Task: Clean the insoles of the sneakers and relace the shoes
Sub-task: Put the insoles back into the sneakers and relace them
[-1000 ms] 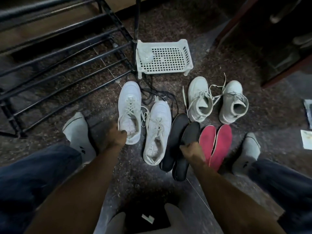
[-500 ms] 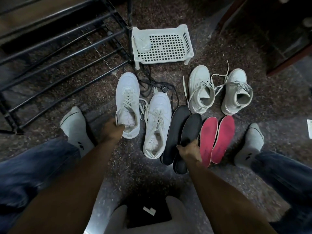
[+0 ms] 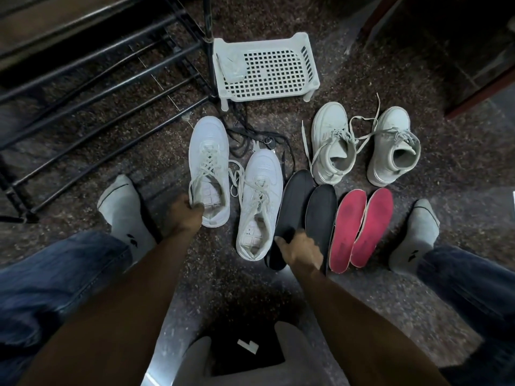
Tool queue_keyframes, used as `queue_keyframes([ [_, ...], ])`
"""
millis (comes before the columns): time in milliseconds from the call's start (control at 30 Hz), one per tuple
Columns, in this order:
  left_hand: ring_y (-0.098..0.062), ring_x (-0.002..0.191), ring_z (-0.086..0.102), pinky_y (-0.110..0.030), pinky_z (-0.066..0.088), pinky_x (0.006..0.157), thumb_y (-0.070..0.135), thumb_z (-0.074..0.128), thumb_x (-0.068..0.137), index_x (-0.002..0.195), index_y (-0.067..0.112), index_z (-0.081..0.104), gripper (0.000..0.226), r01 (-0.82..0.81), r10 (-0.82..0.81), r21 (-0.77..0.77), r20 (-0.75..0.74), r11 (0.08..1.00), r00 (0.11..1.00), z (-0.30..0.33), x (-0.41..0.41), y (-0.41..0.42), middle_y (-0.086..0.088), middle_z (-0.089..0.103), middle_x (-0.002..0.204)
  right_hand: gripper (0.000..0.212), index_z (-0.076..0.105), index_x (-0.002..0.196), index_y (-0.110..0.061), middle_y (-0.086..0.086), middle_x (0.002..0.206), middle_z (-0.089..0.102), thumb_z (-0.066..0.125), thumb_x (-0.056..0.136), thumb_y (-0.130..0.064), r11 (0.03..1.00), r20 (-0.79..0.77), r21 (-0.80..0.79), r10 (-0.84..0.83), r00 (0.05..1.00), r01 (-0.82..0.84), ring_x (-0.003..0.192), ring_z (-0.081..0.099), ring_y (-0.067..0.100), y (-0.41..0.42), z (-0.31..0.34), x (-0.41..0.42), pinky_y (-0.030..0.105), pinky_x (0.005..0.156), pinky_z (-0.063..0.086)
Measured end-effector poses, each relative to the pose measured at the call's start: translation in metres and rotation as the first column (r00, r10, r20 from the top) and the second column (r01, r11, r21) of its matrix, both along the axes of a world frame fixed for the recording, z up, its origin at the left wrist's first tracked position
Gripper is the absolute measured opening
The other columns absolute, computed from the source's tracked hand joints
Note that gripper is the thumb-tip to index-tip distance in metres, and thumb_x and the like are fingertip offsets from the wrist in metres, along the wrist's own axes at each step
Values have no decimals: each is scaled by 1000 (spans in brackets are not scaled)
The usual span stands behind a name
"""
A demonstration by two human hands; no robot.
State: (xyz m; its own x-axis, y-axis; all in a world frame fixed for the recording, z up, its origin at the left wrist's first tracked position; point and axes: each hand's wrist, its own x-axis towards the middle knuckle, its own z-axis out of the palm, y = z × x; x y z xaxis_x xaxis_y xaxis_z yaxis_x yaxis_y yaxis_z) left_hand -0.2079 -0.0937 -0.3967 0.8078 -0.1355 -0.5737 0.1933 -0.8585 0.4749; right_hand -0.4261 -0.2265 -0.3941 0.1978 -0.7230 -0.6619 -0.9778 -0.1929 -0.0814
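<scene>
Two white low sneakers stand on the floor in front of me. My left hand (image 3: 185, 215) grips the heel collar of the left one (image 3: 209, 154). The right one (image 3: 260, 196) lies beside it with loose laces. Two black insoles lie to its right; my right hand (image 3: 299, 247) grips the heel end of the left black insole (image 3: 295, 199), with the other black insole (image 3: 320, 210) touching it. Two red insoles (image 3: 362, 224) lie further right. A pair of grey-white high-top sneakers (image 3: 333, 143) with loose laces stands behind them.
A white perforated plastic rack (image 3: 278, 93) stands at the back with a small cloth on it. Black laces (image 3: 250, 135) lie tangled before it. A black metal shoe rack (image 3: 83, 87) fills the left. My socked feet (image 3: 125, 210) flank the shoes. Dark furniture is at the back right.
My right thumb has come round the black insole's heel end, gripping it. My left hand keeps its hold on the left sneaker's heel. The view shifted slightly.
</scene>
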Motion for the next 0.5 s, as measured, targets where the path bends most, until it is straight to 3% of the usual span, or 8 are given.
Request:
queue_keyframes([
  [167, -33, 94, 64, -32, 45, 74, 19, 66, 86, 94, 11, 64, 12, 13, -13, -9, -17, 1000, 1000, 2, 1, 1, -16, 68, 99, 56, 32, 123, -10, 18, 127, 55, 63, 87, -41, 973, 14, 32, -227, 974, 227, 114, 56, 40, 10, -8, 6, 44, 88, 45],
  [267, -31, 94, 64, -30, 43, 73, 19, 68, 85, 91, 13, 64, 9, 56, -55, 16, -24, 998, 998, 2, 3, 1, -15, 69, 100, 41, 36, 119, -9, 20, 122, 58, 59, 86, -19, 891, 128, 33, -453, 882, 452, 110, 58, 40, 4, -11, 5, 43, 90, 45],
  [367, -31, 96, 64, -29, 43, 73, 21, 68, 84, 92, 14, 63, 12, 63, -63, 37, -17, 997, 998, -1, 5, 1, -15, 69, 103, 34, 52, 115, -12, 15, 111, 63, 60, 81, -12, 801, 238, 99, -595, 768, 590, 105, 61, 35, -5, -13, -1, 36, 87, 46],
  [467, -32, 97, 63, -30, 42, 74, 22, 67, 84, 95, 12, 64, 15, 58, -58, 54, -5, 997, 998, -3, 3, 0, -17, 68, 104, 8, 63, 73, -16, 7, 74, 63, 63, 73, -8, 729, 354, 231, -680, 642, 644, 75, 59, 25, -15, -11, -9, 30, 66, 45],
  [500, -34, 98, 63, -32, 44, 75, 21, 67, 85, 96, 11, 64, 15, 53, -53, 55, -2, 997, 999, -4, 2, -1, -18, 67, 105, 15, 59, 63, -15, 4, 63, 58, 62, 72, -4, 707, 402, 276, -700, 590, 651, 66, 53, 23, -18, -10, -12, 29, 60, 40],
])
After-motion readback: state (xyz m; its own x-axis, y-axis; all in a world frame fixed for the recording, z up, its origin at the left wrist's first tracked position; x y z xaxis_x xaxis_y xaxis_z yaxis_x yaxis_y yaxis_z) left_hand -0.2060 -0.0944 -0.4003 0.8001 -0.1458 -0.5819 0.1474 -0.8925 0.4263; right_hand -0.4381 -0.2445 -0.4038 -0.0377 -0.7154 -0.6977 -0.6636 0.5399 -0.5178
